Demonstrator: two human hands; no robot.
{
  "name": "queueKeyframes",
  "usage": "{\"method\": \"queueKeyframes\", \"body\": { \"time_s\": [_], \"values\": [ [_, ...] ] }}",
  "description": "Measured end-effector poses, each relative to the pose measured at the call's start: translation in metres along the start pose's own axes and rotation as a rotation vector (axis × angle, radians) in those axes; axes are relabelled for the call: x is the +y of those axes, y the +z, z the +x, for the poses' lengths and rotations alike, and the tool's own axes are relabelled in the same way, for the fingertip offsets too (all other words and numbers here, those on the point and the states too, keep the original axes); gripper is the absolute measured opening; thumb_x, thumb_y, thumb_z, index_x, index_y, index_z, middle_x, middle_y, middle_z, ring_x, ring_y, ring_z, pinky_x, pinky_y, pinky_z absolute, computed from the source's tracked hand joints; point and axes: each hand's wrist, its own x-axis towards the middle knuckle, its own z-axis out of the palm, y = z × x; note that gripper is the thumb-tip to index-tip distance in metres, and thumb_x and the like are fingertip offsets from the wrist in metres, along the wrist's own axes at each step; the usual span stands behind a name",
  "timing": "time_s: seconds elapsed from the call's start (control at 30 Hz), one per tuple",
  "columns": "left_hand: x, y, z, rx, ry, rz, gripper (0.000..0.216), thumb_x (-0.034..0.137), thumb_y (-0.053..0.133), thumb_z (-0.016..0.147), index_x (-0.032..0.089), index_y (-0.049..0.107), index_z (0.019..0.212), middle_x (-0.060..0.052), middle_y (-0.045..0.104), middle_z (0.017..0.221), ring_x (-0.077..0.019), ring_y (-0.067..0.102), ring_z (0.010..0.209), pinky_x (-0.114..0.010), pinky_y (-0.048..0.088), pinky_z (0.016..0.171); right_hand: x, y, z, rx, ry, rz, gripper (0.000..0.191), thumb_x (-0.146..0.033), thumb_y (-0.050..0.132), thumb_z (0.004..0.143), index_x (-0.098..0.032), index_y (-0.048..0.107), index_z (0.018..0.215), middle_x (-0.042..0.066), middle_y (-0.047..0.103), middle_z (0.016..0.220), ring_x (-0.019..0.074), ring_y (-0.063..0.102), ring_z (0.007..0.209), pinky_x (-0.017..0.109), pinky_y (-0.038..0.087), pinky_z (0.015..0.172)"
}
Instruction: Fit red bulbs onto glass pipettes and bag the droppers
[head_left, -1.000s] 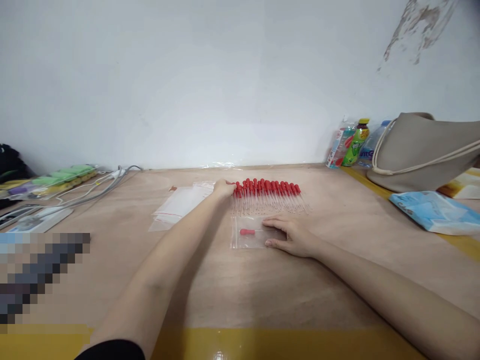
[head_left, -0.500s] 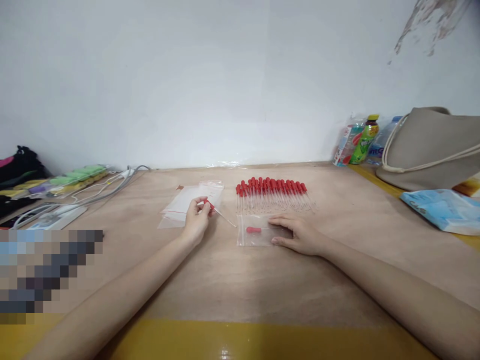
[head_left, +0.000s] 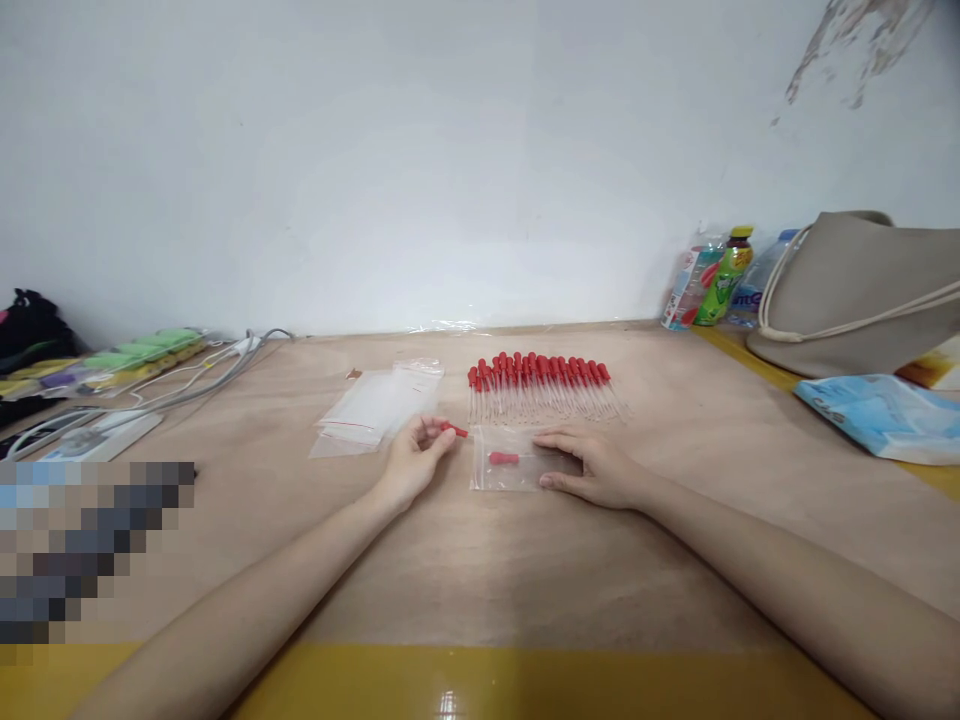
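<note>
My left hand pinches a glass dropper with a red bulb at the left mouth of a small clear zip bag. Inside the bag lies another red-bulbed dropper. My right hand lies flat on the bag's right side, fingers stretched out, pressing it to the table. Just behind the bag, a row of several red-bulbed droppers lies on the brown table. A stack of empty clear zip bags sits to the left of the row.
Bottles stand by the wall at the back right, next to a beige bag and a blue packet. Cables and a green-and-yellow item lie at the left. A yellow strip runs along the near edge.
My left hand took one dropper from the row's left end, drew it back and brought it to the mouth of the bag. My right hand stayed on the bag.
</note>
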Motion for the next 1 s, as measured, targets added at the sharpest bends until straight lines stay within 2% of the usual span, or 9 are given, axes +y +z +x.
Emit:
{"method": "queueKeyframes", "body": {
  "time_s": [0.13,0.23,0.37,0.57,0.67,0.8,0.83,1.0],
  "values": [
    [-0.001,0.002,-0.002,-0.192,0.089,0.281,0.020,0.030,0.069,0.062,0.016,0.066,0.076,-0.002,0.065,0.069,-0.0114,0.055,0.059,-0.023,0.043,0.059,0.000,0.000,0.000,0.011,-0.009,0.012,0.051,-0.045,0.060,0.074,-0.019,0.054,0.117,0.011,0.056,0.117,0.0241,0.051,0.107,0.042,0.042,0.090],
    [-0.004,0.007,-0.001,-0.222,0.131,0.393,0.020,0.031,0.068,0.065,0.016,0.068,0.078,-0.001,0.064,0.062,-0.0112,0.052,0.052,-0.024,0.042,0.053,-0.001,0.000,0.001,0.021,-0.018,0.000,0.052,-0.047,0.060,0.073,-0.018,0.054,0.116,0.011,0.057,0.115,0.0236,0.052,0.105,0.041,0.042,0.089],
    [-0.011,0.015,0.002,-0.232,0.104,0.311,0.022,0.026,0.067,0.066,0.015,0.067,0.085,-0.006,0.068,0.077,-0.0161,0.061,0.069,-0.028,0.047,0.065,-0.002,0.000,0.001,0.023,-0.017,0.008,0.053,-0.047,0.061,0.073,-0.019,0.054,0.117,0.011,0.057,0.115,0.0233,0.053,0.105,0.040,0.043,0.089],
    [-0.010,0.018,-0.003,-0.396,0.026,0.132,0.034,0.022,0.064,0.068,0.017,0.057,0.101,-0.007,0.066,0.093,-0.0169,0.063,0.082,-0.029,0.047,0.074,0.000,0.001,0.000,0.035,-0.011,0.013,0.053,-0.045,0.062,0.072,-0.019,0.053,0.117,0.011,0.057,0.115,0.0230,0.052,0.105,0.039,0.042,0.089],
    [-0.007,0.015,0.004,-0.284,0.029,0.074,0.031,0.016,0.064,0.065,0.017,0.052,0.094,-0.004,0.064,0.087,-0.0127,0.061,0.075,-0.026,0.047,0.071,0.000,0.001,0.000,0.031,-0.007,0.014,0.052,-0.045,0.062,0.072,-0.019,0.053,0.117,0.011,0.056,0.116,0.0238,0.052,0.106,0.041,0.042,0.090],
    [0.003,0.018,0.039,-0.028,0.145,0.343,0.015,0.017,0.059,0.069,0.015,0.055,0.083,-0.002,0.061,0.077,-0.0111,0.058,0.070,-0.023,0.045,0.070,0.000,0.001,0.000,0.015,-0.007,0.018,0.052,-0.045,0.061,0.073,-0.019,0.053,0.118,0.011,0.056,0.116,0.0237,0.052,0.106,0.040,0.042,0.090],
    [0.006,0.021,0.051,-0.007,0.130,0.437,0.013,0.020,0.058,0.070,0.015,0.057,0.082,-0.002,0.061,0.075,-0.0114,0.058,0.069,-0.023,0.044,0.068,0.000,0.001,0.000,0.012,-0.010,0.019,0.051,-0.044,0.061,0.073,-0.020,0.053,0.118,0.011,0.056,0.116,0.0238,0.052,0.106,0.040,0.042,0.089],
    [0.018,0.042,0.110,0.092,0.065,0.574,0.020,0.030,0.066,0.063,0.015,0.059,0.075,-0.004,0.062,0.070,-0.0162,0.057,0.066,-0.026,0.042,0.066,0.000,0.001,0.000,0.013,-0.019,0.023,0.051,-0.043,0.061,0.073,-0.020,0.053,0.118,0.011,0.056,0.117,0.0242,0.052,0.107,0.041,0.041,0.090]
  ]
}}
